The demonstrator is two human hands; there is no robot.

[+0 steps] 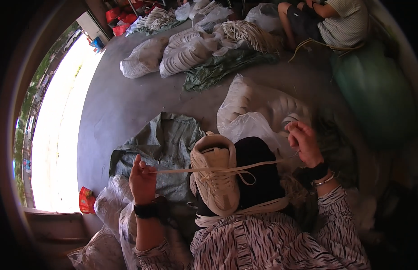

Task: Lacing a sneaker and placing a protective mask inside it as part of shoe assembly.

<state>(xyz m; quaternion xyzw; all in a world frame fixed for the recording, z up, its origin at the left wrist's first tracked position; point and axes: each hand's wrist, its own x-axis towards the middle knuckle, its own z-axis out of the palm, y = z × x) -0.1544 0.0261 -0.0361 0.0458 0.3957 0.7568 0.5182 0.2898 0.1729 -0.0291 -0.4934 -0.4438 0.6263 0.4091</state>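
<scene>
A beige sneaker (215, 175) lies on my black-covered lap (258, 166), its toe toward me. A cream shoelace (182, 170) stretches sideways across its tongue, with a small loop hanging at the shoe's right side. My left hand (142, 181) is closed on the lace's left end, out to the left of the shoe. Out to the right and a little higher, my right hand (304, 143) pinches the other end. More pale laces (254, 208) lie across my lap below the shoe's toe.
Clear bags of pale shoes (263, 101) lie just ahead. Green woven sacking (159, 139) spreads at left, near plastic bags (114, 202) and a red packet (87, 200). Farther off are more bags (186, 51), a lace bundle (252, 36), a seated person (342, 22) and a large green sack (375, 85).
</scene>
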